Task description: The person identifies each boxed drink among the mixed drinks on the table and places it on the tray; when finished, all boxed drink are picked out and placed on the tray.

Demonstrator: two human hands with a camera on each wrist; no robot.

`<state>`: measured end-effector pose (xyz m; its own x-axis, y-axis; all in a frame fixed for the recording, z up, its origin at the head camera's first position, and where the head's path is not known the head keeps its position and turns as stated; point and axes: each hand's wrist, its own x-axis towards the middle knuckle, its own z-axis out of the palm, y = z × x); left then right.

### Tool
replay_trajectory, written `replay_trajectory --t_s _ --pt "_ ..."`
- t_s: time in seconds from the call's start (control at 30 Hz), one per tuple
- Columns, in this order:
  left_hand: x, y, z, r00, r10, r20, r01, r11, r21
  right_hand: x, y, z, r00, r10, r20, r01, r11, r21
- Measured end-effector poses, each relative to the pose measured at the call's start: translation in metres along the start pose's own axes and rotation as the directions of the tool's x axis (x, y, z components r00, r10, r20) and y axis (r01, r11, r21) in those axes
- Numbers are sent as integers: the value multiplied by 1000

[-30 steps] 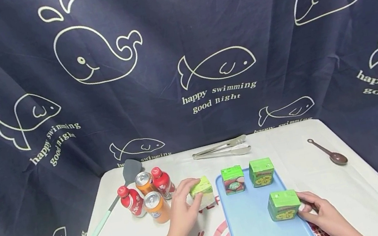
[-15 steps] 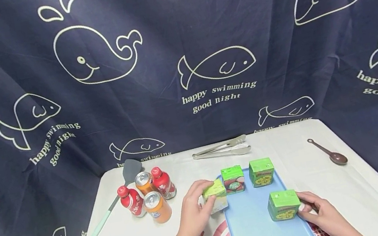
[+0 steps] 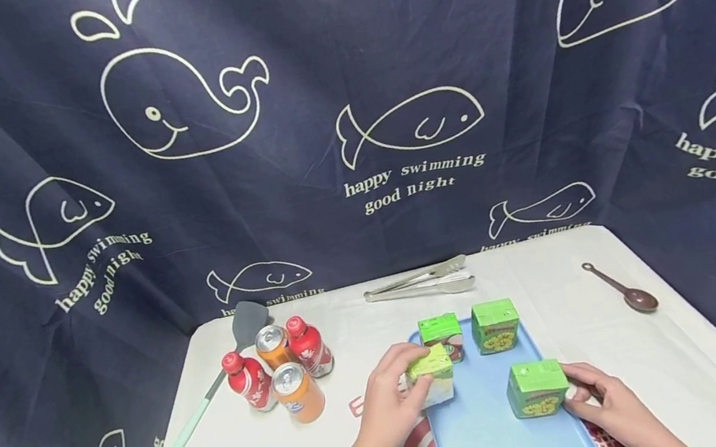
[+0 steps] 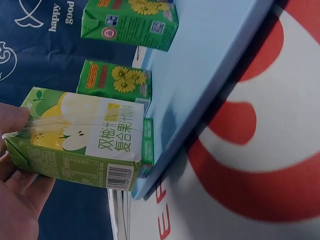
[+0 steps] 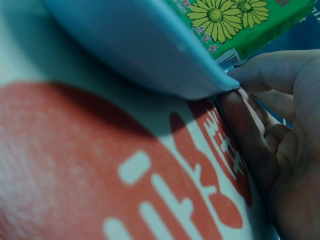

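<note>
My left hand (image 3: 386,402) grips a yellow-green juice carton (image 3: 437,376) between thumb and fingers. In the left wrist view this carton (image 4: 82,140) has citrus pictures and hangs over the edge of a blue tray (image 3: 486,444), near a green carton with a dark red front (image 3: 449,328). At the tray's right edge, my right hand (image 3: 612,402) pinches the rim (image 5: 220,85) between thumb and index finger. Right beside those fingers stands a green carton with yellow flowers (image 3: 537,390). Another flowered green carton (image 3: 495,327) stands at the tray's far right corner.
Two red bottles (image 3: 251,384) and two orange cans (image 3: 298,394) cluster on the left, beside a spatula (image 3: 214,385). Metal tongs (image 3: 419,283) lie at the back, a brown spoon (image 3: 624,288) at the right. A dark fish-print curtain (image 3: 298,210) surrounds the table.
My left hand has carried the juice carton rightward, from the table beside the cans to over the tray's left edge. The right hand and other items have stayed put.
</note>
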<state>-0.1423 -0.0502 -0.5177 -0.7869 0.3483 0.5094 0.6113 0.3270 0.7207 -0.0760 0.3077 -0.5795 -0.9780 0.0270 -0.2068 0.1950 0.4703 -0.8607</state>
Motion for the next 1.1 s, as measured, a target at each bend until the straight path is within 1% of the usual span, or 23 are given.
replay_trajectory --t_s 0.17,0.3,0.47,0.57,0.77,0.9,1.1 --pt "1 4 10 999 9 35 -8 999 -31 1 1 0 1000 10 6 -10 1000 -16" --pt "2 7 17 999 10 53 -8 1000 -26 2 1 0 1000 26 3 -25 1000 -19" --pt "1 10 25 997 -17 78 19 1000 -20 2 1 0 999 33 0 -33 999 -17" --pt "-1 11 30 996 -16 90 18 1000 -18 2 1 0 999 37 0 -37 999 -15" --pt "-4 10 39 996 25 89 -26 1000 12 2 0 -1 999 39 -2 -39 998 -44" --pt "-6 10 43 996 23 91 -26 999 32 2 0 -1 999 35 -6 -36 998 -49" --pt "-8 8 47 995 12 98 -15 1000 21 2 3 -1 1000 19 -16 -19 999 -49"
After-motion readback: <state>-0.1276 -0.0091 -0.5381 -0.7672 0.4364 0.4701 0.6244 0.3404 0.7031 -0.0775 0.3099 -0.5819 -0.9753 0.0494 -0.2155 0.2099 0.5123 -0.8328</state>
